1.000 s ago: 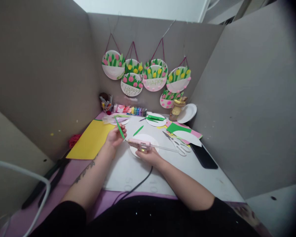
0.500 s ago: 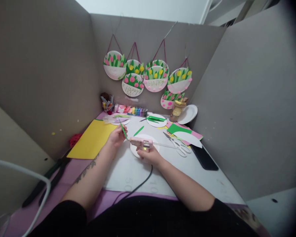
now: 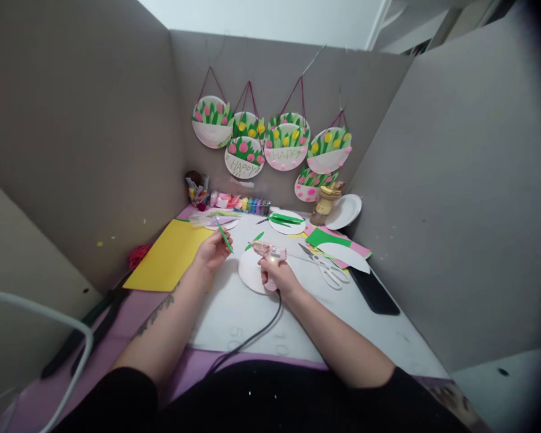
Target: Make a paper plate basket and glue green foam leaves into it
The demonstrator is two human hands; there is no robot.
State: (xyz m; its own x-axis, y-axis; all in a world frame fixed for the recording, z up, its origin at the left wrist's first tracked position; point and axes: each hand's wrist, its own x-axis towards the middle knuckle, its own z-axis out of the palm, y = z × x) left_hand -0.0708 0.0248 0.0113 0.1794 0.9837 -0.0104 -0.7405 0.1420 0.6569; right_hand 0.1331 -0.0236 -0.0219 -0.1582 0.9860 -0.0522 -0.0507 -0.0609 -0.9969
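Between the fingers of my left hand (image 3: 214,249) is a narrow green paper leaf (image 3: 224,234), tilted with its lower end toward the middle. My right hand (image 3: 279,278) grips a pink hot glue gun (image 3: 270,251), its nozzle aimed left and a clear glue stick poking out behind. Beneath the glue gun lies a white paper plate (image 3: 249,273), partly covered by the gun and my right hand. Another green paper leaf (image 3: 255,240) rests on the table just beyond the nozzle. From the gun's handle a black cord (image 3: 252,341) runs down toward me.
White-handled scissors (image 3: 332,273) and a black phone (image 3: 373,291) lie to the right. A yellow sheet (image 3: 165,258) covers the left side. At the back, a white plate (image 3: 293,227) bears green leaves. Decorated plates (image 3: 286,157) hang on the grey partition.
My right hand has drawn the glue gun away from the leaf, slightly right, and the nozzle has tipped upward. My left hand still holds the leaf in nearly the same place.
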